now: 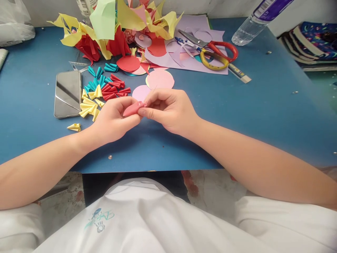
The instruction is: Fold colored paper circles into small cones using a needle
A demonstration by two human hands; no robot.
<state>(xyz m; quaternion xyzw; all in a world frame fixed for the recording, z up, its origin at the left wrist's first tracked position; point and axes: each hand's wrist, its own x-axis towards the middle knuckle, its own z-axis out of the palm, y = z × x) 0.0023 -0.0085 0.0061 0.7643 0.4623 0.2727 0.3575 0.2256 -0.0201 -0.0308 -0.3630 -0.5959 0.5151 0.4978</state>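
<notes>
A pink paper piece (131,109), partly rolled, is held between both hands near the table's front edge. My left hand (113,119) is closed round its left part, thumb below it. My right hand (171,110) pinches its right end between thumb and fingers; a thin pale sliver sticks up there. Just behind the hands lie a lilac paper disc (140,92) and a pale pink disc (160,79). Small rolled cones in yellow (89,107), red (108,92) and teal (92,85) lie behind and left of my left hand.
A phone (67,94) lies left of the cones on the blue table (250,116). Red-handled scissors (223,49) and yellow-handled scissors (214,63) rest on lilac paper (221,69). Paper scraps (105,21) and a bottle (247,31) stand at the back.
</notes>
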